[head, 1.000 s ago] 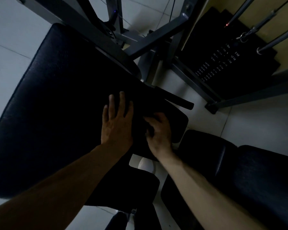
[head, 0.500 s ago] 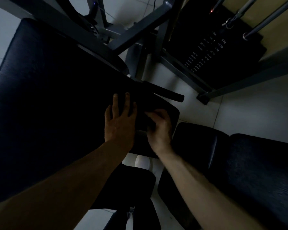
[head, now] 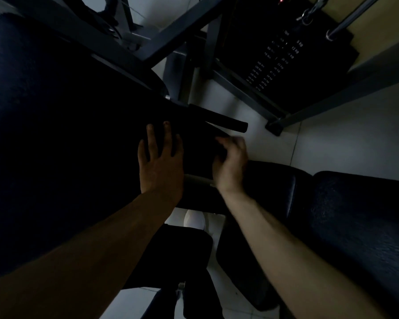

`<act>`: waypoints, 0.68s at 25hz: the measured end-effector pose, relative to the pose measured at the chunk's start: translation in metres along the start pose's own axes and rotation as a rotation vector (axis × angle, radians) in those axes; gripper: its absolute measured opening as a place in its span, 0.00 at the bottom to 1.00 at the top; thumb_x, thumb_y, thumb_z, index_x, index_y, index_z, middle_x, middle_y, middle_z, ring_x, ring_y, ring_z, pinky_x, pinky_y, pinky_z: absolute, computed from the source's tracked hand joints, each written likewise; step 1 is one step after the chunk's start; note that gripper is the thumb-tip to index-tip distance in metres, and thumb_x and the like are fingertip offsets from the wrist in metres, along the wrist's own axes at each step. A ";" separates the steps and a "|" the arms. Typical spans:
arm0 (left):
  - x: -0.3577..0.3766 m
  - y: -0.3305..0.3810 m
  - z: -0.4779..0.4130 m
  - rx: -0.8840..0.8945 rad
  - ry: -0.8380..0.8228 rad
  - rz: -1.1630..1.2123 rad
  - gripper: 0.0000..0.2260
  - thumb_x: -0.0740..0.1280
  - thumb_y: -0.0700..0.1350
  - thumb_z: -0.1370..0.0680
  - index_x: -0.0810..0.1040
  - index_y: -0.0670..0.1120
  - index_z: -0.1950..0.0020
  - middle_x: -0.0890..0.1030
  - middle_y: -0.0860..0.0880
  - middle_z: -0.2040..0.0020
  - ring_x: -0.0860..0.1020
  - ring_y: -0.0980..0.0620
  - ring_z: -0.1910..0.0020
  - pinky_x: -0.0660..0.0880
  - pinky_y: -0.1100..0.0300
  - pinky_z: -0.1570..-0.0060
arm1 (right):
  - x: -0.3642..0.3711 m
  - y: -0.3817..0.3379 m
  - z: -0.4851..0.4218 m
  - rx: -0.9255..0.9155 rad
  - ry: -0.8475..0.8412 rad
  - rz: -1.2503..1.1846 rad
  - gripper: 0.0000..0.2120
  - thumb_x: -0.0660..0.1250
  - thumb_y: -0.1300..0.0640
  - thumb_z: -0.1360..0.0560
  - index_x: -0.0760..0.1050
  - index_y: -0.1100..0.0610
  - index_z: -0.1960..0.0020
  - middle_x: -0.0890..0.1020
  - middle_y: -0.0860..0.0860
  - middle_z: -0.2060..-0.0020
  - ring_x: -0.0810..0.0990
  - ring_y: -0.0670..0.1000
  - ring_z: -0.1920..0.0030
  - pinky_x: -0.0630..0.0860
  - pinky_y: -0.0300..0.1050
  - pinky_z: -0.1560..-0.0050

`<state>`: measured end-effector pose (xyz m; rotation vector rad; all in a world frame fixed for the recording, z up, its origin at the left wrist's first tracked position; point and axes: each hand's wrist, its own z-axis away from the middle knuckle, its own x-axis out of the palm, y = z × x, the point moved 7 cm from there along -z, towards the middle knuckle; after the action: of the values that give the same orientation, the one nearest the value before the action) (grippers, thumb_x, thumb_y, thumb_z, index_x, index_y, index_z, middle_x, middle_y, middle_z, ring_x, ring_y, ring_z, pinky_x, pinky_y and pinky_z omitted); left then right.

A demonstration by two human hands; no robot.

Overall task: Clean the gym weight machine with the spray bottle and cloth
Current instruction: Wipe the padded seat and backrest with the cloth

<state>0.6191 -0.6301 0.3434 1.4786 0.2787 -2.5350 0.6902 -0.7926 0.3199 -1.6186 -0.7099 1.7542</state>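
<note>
Two grey frame beams (head: 182, 26) cross above the big black pad (head: 55, 134) of the weight machine (head: 244, 93), a foam-covered handle (head: 226, 123) sticks out just beyond the hands, and the weight stack (head: 279, 61) stands at the back right. The left hand (head: 160, 164) lies flat on the pad with fingers straight and spread, as before, while the blurred right hand (head: 230, 164) has slid from beside it to the pad's right edge; its fingers are curled, but whether they grip a cloth I cannot tell
</note>
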 end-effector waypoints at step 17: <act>0.004 -0.003 0.000 0.038 -0.004 -0.011 0.52 0.76 0.52 0.27 0.40 0.48 0.17 0.30 0.41 0.20 0.30 0.32 0.22 0.42 0.35 0.22 | -0.015 -0.001 0.005 -0.061 -0.113 0.479 0.23 0.75 0.71 0.35 0.80 0.60 0.41 0.79 0.59 0.43 0.80 0.63 0.49 0.78 0.55 0.50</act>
<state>0.6166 -0.6279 0.3405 1.4899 0.2402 -2.5649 0.6856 -0.8031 0.3305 -1.8523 -0.4495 2.1910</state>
